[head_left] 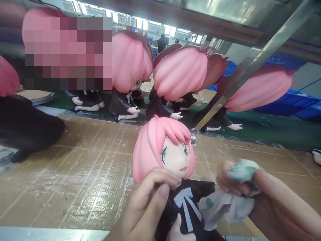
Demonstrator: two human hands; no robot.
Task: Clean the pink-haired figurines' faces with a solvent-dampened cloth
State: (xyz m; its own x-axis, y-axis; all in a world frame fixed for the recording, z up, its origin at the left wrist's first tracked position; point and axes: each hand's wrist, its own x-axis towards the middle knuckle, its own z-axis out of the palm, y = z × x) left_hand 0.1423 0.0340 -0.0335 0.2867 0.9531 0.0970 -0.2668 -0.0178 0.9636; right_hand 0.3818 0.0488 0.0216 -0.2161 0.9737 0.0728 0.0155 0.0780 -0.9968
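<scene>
A large pink-haired figure (163,147) in a black dress with a white bow (187,201) stands on the bench before me, its face turned to the right. My left hand (147,201) is curled at its chin and neck, fingertips and thumb drawn together; the exact grip is partly hidden. On the right, my right hand (240,180), somewhat blurred, clutches a crumpled white cloth (225,207) with green stains. The cloth hangs beside the figure's black sleeve. At the bottom, the figure's own pale hand (179,231) shows.
Several similar figures (180,73) line a green belt (263,127) behind the bench. Brown, taped board (87,167) covers the bench. Another black-dressed figure (27,127) is at the left. A slanted metal post (240,80) rises at the belt. Blue bins (288,110) stand beyond.
</scene>
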